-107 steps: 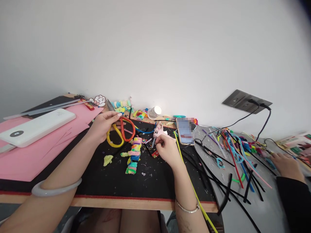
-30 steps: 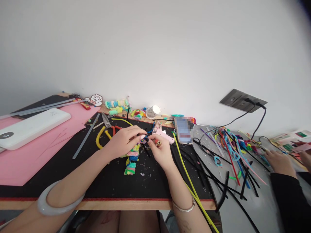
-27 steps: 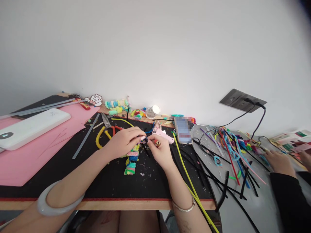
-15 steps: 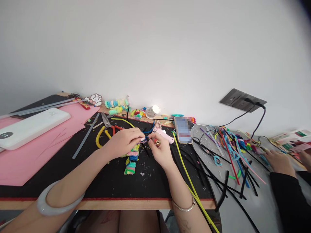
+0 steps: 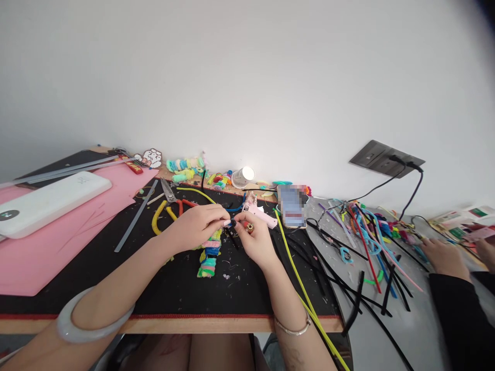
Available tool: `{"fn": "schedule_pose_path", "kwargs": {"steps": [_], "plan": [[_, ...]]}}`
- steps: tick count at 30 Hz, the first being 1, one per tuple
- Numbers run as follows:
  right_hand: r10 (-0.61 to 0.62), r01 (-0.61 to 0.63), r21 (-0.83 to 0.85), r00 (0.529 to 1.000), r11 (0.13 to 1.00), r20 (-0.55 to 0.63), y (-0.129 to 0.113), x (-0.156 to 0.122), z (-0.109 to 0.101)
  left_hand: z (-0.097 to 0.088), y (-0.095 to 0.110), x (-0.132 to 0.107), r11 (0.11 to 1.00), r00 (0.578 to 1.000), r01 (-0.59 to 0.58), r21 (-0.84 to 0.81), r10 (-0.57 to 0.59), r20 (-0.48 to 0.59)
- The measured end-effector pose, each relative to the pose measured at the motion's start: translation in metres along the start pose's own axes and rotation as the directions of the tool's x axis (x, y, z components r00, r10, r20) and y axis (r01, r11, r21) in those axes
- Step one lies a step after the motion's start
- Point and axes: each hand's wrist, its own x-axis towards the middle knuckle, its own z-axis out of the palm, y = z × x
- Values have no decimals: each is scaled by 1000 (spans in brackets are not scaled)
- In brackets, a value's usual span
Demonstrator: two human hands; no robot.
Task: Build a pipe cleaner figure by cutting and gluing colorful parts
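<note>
My left hand and my right hand meet over the black mat, thumbs and fingertips closed in a pinch. Between them shows a small bit of blue pipe cleaner; the fingers hide most of it. Just below my left hand, a striped multicolour pipe-cleaner piece lies on the mat, its upper end behind the fingers. Close behind my right hand lies a pink glue gun. Scissors with yellow grips and red-handled pliers rest by my left wrist.
A white power bank lies on pink sheets at left. At the back stand a paper cup and a phone. Loose pipe cleaners cover the grey table at right, near another person's hands.
My fingertips have shifted very slightly, with my right fingers a little higher. The pinch stays closed and the things on the table lie as before.
</note>
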Motion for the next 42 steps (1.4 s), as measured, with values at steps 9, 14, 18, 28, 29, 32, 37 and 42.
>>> {"fn": "schedule_pose_path", "kwargs": {"steps": [9,14,18,28,29,32,37,42], "plan": [[68,-65,226,998,972,-4,4,2,-3,-1,2,1,981,987,114,-154,-129,-92],[115,-121,349,993,929,38,9,3,3,-3,6,0,883,955,217,-416,-280,-97],[121,-112,381,993,918,2,10,2,7,-3,5,0,785,946,226,-577,-319,-63],[344,-289,635,938,716,39,13,6,16,-4,17,2,784,945,266,-561,-328,-12],[363,-307,621,931,721,39,12,6,17,-3,19,2,796,945,272,-542,-328,-8],[384,-332,551,923,765,22,11,6,20,0,20,1,801,936,302,-516,-353,1],[373,-324,539,928,778,21,13,6,22,7,18,0,752,905,371,-544,-424,31],[389,-344,621,919,704,68,15,7,24,9,16,1,719,906,363,-593,-421,44]]}}
